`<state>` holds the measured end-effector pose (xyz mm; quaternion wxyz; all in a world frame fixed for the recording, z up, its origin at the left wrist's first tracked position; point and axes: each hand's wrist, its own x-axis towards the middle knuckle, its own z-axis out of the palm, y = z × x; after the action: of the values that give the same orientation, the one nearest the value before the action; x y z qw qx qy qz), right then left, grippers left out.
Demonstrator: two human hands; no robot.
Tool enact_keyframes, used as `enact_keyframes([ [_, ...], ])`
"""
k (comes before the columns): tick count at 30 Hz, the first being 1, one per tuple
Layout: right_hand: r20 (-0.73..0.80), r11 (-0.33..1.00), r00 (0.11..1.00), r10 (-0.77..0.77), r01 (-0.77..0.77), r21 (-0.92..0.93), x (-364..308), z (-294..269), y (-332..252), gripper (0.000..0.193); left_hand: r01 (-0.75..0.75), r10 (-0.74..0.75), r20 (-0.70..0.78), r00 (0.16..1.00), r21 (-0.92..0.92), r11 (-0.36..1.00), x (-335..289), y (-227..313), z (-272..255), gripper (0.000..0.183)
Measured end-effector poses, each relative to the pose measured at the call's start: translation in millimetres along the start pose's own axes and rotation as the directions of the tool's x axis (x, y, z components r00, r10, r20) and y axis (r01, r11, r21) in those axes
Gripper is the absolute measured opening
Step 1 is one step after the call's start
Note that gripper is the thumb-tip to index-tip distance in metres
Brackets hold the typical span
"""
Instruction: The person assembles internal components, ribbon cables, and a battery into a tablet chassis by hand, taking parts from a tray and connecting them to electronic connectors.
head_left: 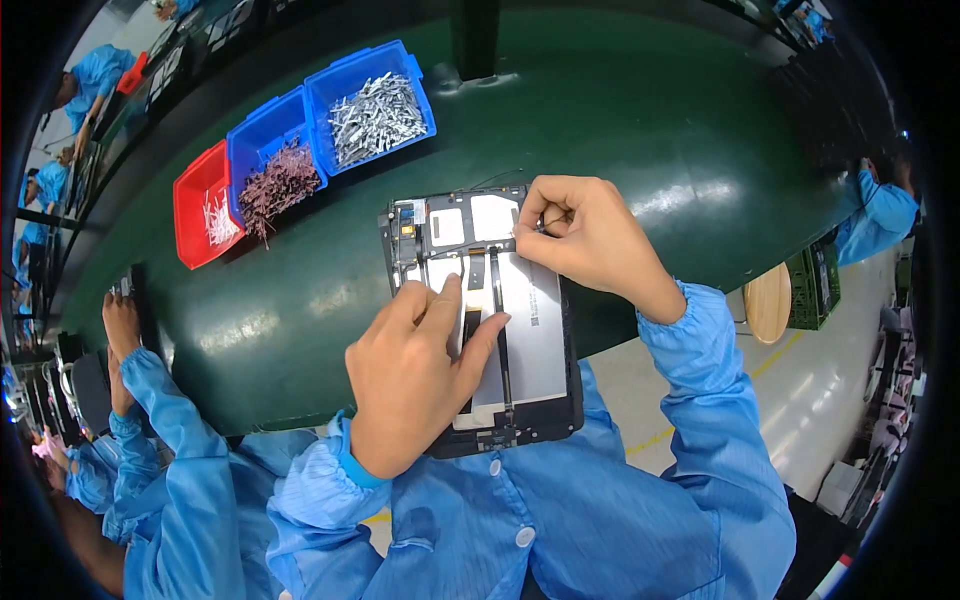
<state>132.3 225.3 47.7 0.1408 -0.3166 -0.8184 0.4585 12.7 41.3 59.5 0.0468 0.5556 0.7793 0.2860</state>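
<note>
An opened tablet lies at the near edge of the green table, its silver inner plates, dark flex strips and black frame showing. On its left part rests my left hand, index finger stretched onto the inside and thumb spread apart, with nothing held. Over the upper right part, my right hand pinches a thin black cable between thumb and index finger. Most of that cable is hidden by the fingers. A small camera-like part sits in the tablet's upper left corner.
Beyond the tablet, on the green table, stand a red bin of white pieces, a blue bin of brownish cables and another blue bin of silvery parts. A co-worker's hand is at left. A wooden stool stands at right.
</note>
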Motion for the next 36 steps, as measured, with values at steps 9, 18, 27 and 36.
enact_keyframes([
  [9,-0.069,0.995,0.995,-0.065,0.059,-0.081,-6,2,-1,0.012,0.203,-0.214,-0.028,0.976,-0.220,0.954,1,1,11,0.025],
  [18,-0.217,0.983,0.962,-0.167,0.145,-0.113,-16,10,3,0.011,0.175,-0.178,-0.025,0.984,-0.112,0.978,11,4,12,0.037],
  [27,-0.142,0.996,0.990,-0.022,0.034,0.085,-15,9,7,0.012,0.105,-0.096,-0.084,0.992,0.109,0.989,20,8,27,0.033],
  [36,-0.238,0.961,0.935,-0.263,0.232,-0.150,-43,19,2,0.009,0.090,-0.070,-0.144,0.987,0.139,0.986,20,8,30,0.028],
])
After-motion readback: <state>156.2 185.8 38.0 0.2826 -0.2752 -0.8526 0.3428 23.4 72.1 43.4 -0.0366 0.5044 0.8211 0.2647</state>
